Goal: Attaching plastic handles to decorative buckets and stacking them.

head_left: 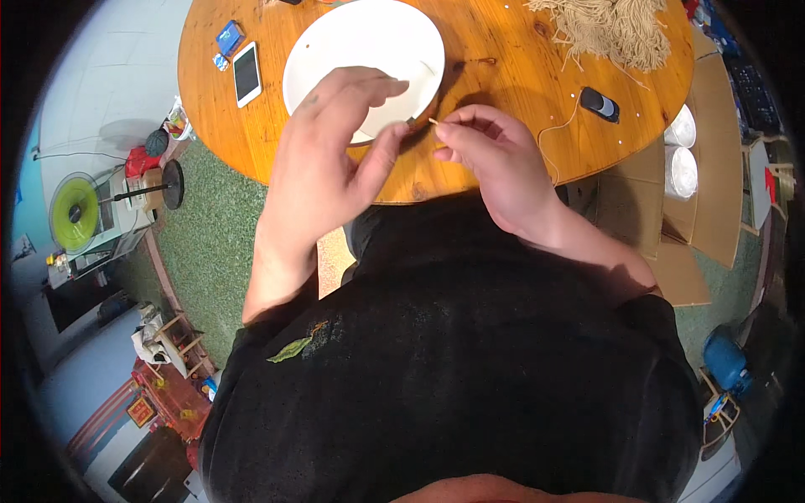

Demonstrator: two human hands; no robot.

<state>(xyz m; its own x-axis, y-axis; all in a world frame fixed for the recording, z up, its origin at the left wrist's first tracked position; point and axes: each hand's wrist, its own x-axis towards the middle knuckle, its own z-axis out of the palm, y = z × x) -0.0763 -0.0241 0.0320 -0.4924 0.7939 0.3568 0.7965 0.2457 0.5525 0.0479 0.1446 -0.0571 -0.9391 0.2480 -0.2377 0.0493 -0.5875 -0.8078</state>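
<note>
My left hand (323,159) hovers over the near edge of a white round bowl (295,54), its thumb apart from the raised fingers and nothing plainly between them. A tiny dark bit shows by the thumb tip, too small to name. Just right of the bowl, my right hand (503,163) pinches a short thin tan strand (433,121) between thumb and forefinger, its end pointing toward the left thumb. The other right fingers are curled in. Whether the strand runs on inside the hand is hidden.
On the round wooden table (511,59) lie a beige yarn bundle (608,29), a black mouse-shaped object (599,105) by a thin thread, a white phone (247,74) and a small blue box (229,38). Cardboard (713,159) stands right of the table; a green fan (75,212) stands left.
</note>
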